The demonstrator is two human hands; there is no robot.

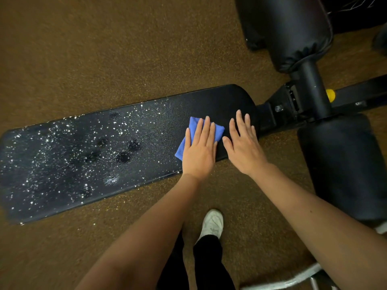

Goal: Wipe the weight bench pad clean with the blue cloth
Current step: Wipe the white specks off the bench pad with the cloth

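Leftward, toward about eight o'clock from the hands, lies nearly all the work: the weight bench pad (88,155) runs long and narrow across the head view, its long axis from roughly eight o'clock up to two o'clock, the broad squared end at the left edge and the rounded end at the right, pointing toward the black frame joint (291,105). White specks (62,143) and smeared wet patches cover the left and middle stretches; the rounded end looks dark and bare of them.

At the boundary between speckled and dark surface sits the blue cloth (195,132), folded into a small pad, with the left hand (199,151) pressed flat on it, fingers straight and pointing to about twelve o'clock. Just beside it, at three o'clock, the right hand (244,143) rests flat on bare pad, fingers spread, holding nothing; the two hands are close but apart.

The left hand is nearer the dirty stretch, so the coming stroke most likely calls for a push along the long axis toward eight o'clock, with the right hand bracing.
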